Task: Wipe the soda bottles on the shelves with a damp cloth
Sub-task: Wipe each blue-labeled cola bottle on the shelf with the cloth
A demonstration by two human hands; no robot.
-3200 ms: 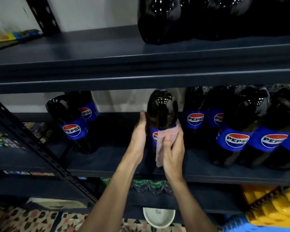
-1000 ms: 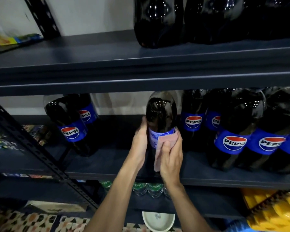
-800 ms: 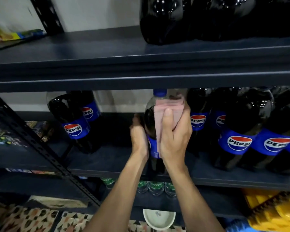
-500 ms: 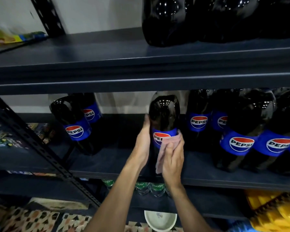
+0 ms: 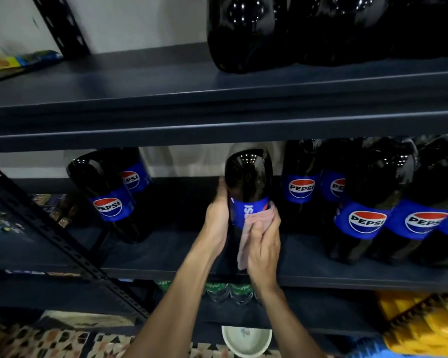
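Head view: a soda bottle (image 5: 248, 174), upright near the front edge of the middle shelf (image 5: 166, 254), is held at its left side by the left hand (image 5: 217, 215), curled round it, while a pink cloth (image 5: 243, 244) is gripped and pressed on the blue label (image 5: 246, 210) by the right hand (image 5: 265, 244). Wiping of the label is judged under way; a turn of the bottle is called for next. Open shelf is left at its left; neighbouring bottles (image 5: 301, 187) stand close at right, and little headroom is allowed under the upper shelf (image 5: 217, 125).
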